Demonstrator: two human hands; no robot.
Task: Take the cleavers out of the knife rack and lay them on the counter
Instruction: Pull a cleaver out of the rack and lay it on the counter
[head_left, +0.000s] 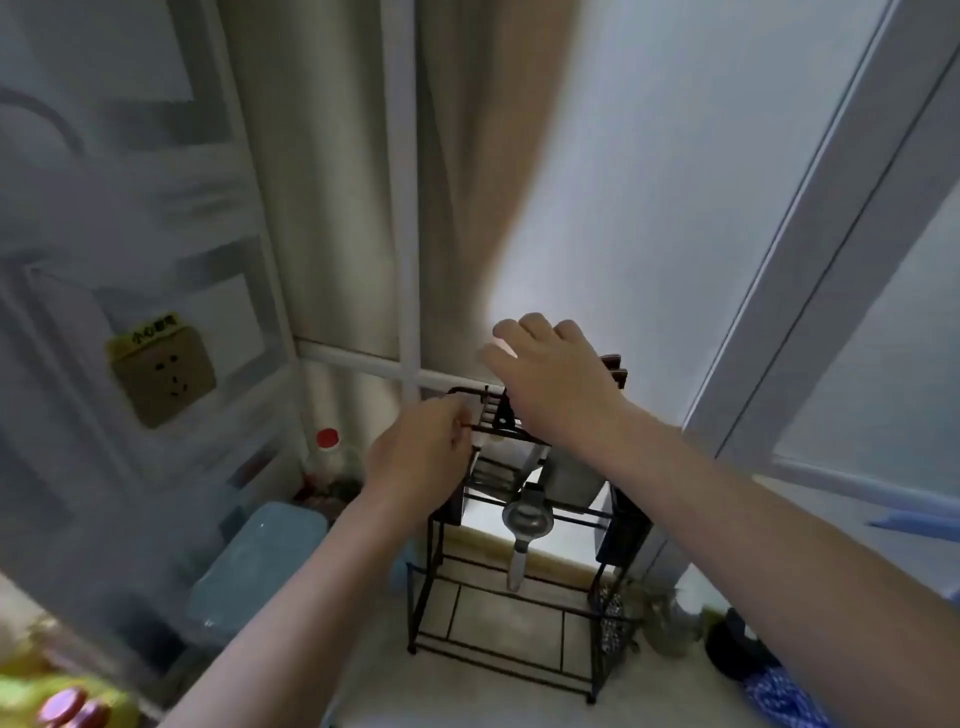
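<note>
Black wire knife rack (519, 597) stands on surface (467, 691) near wall corner; cleavers still in rack, dark handles (615, 370) poking up at top rear, one broad blade (571, 475) hanging below top rail; L hand (426, 449) pinched shut on rack's top-left rail, grip clamped on wire; R hand (556, 376) above rack top, fingers loose + apart, covering handles' front, contact w/ handles can't tell; metal strainer-like tool (524, 519) hangs mid-rack.
</note>
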